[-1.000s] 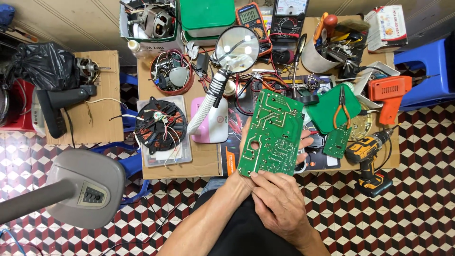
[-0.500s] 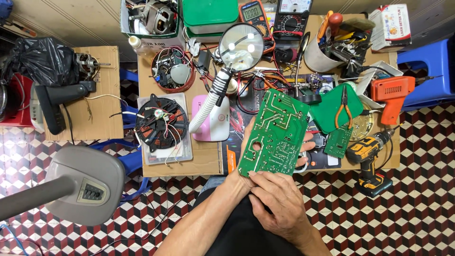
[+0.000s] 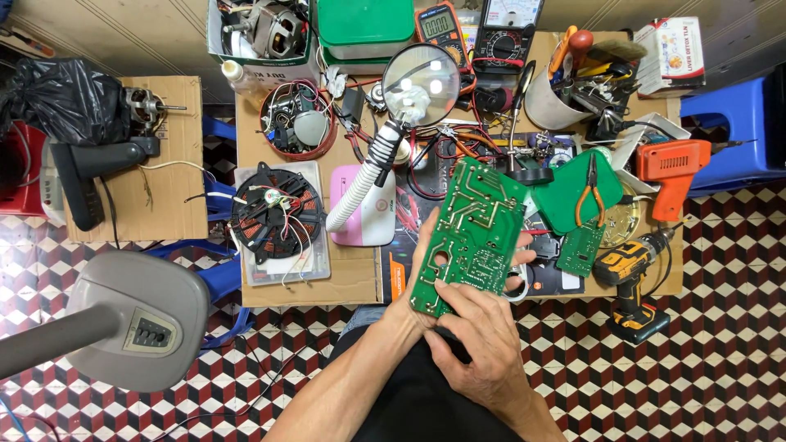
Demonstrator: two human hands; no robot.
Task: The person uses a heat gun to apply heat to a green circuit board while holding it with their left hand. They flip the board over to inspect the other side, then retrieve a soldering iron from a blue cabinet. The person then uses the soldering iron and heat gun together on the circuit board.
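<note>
A cluttered worktop (image 3: 360, 282) carried a coiled induction disc (image 3: 270, 214), a pink-based magnifier lamp (image 3: 419, 82) and an orange drill (image 3: 667, 168). Above its near edge the large green circuit board (image 3: 471, 233) was held tilted, solder side up. The right hand (image 3: 479, 336) gripped the board's lower end, fingers closed over it. The left hand (image 3: 426, 262) clasped it from beneath, mostly hidden. A smaller green board (image 3: 581, 247) lay just beside.

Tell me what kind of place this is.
Most likely a small electronics repair bench. The left hand and right hand hold a green circuit board over a crowded table with multimeters, a magnifier lamp and a copper coil.
</note>
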